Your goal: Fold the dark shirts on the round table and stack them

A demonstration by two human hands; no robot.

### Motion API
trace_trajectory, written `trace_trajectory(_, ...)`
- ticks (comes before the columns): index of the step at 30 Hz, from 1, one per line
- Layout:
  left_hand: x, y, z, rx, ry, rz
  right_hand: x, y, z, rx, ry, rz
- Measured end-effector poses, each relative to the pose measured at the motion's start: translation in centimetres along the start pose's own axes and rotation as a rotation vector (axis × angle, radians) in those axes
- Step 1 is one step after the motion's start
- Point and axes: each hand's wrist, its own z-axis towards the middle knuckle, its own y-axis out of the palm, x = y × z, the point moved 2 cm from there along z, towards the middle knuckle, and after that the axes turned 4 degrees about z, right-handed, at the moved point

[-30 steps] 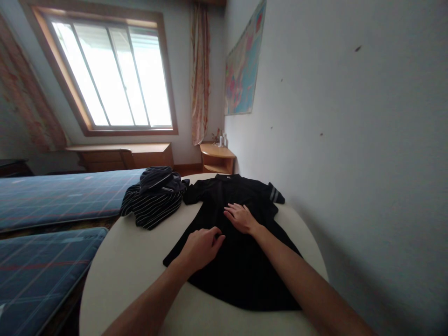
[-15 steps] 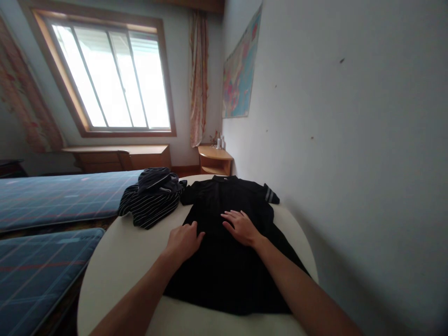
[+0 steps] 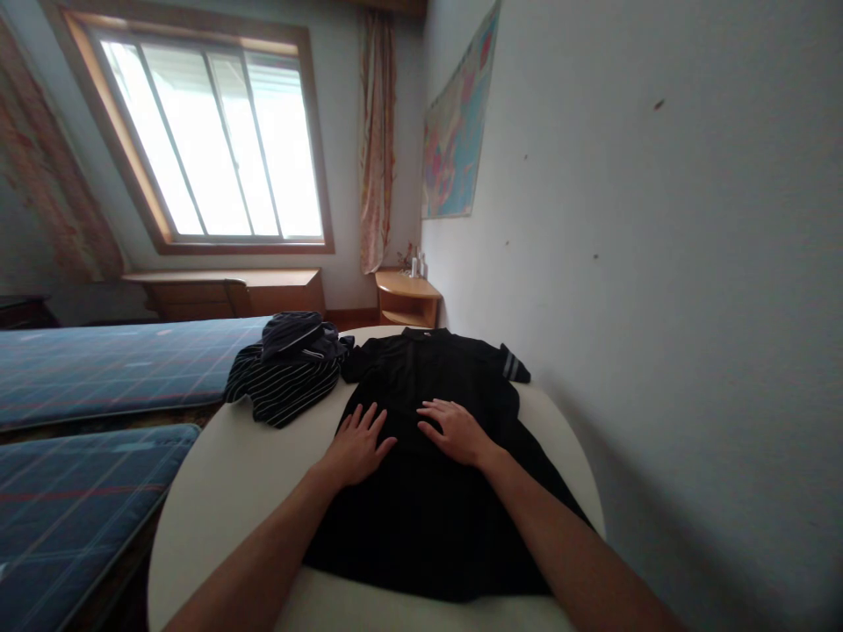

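A black short-sleeved collared shirt [image 3: 435, 518] lies spread on a round white table [image 3: 204, 509], its collar at the far side and its hem towards me. Grey stripes mark its right sleeve end. My left hand [image 3: 359, 446] rests palm down on the shirt's left side, with fingers spread. On the middle of the shirt lies my right hand [image 3: 457, 432], flat and with fingers stretched out. Neither hand grips the cloth. Left of the shirt's left sleeve is a heap of dark clothes [image 3: 290, 373], part of it white-striped.
Two blue plaid mattresses [image 3: 118, 369] stand at the left, close to the table. A white wall [image 3: 659, 351] runs along the right. Behind the table are a wooden corner shelf [image 3: 408, 285] and a long wooden desk [image 3: 283, 279] under the window.
My left hand has gone from curled fingers at the shirt's left edge to lying spread on the cloth, slightly further right. The right hand stays flat in nearly the same place.
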Motion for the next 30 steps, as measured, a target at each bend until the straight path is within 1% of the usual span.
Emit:
trace_trajectory(3,-1.8,0.6,0.8,-0.054,-0.045,0.008,0.6,-0.8,0.0,0.126,0.114,-0.045)
trace_trajectory(6,-3.6,0.3,1.5,-0.063,-0.091,-0.008,1.5,-1.3,-0.2,0.199,0.222,-0.091)
trace_trajectory(9,-4.6,-0.1,2.0,-0.064,-0.119,-0.037,2.3,-1.0,-0.5,0.221,0.291,-0.122)
trace_trajectory(11,-4.6,-0.2,2.0,-0.063,-0.124,-0.032,2.7,-0.5,-0.7,0.193,0.334,-0.137)
trace_trajectory(13,-4.1,-0.2,1.7,-0.069,-0.129,-0.013,2.9,0.0,-0.8,0.146,0.368,-0.131)
trace_trajectory(15,-3.2,-0.2,1.1,-0.046,-0.099,0.008,2.8,0.3,-0.8,0.130,0.391,-0.125)
trace_trajectory(17,-2.0,-0.1,0.6,0.020,0.004,0.013,2.4,0.3,-1.0,0.167,0.389,-0.145)
trace_trajectory(19,-0.6,-0.2,0.1,0.078,0.137,-0.007,2.0,0.1,-1.3,0.214,0.350,-0.166)
trace_trajectory(20,0.0,-0.1,0.0,0.084,0.191,-0.023,1.8,0.0,-1.5,0.226,0.325,-0.167)
trace_trajectory(22,1.2,-0.1,-0.2,0.068,0.247,-0.051,1.6,-0.1,-2.0,0.217,0.294,-0.151)
trace_trajectory(24,2.2,0.0,-0.3,0.047,0.262,-0.062,2.0,-0.1,-2.6,0.181,0.313,-0.131)
trace_trajectory(26,2.8,0.1,-0.5,0.040,0.240,-0.058,2.6,-0.1,-3.2,0.125,0.365,-0.126)
trace_trajectory(30,3.3,0.5,-1.6,0.013,0.120,-0.027,3.7,0.0,-4.1,0.017,0.473,-0.173)
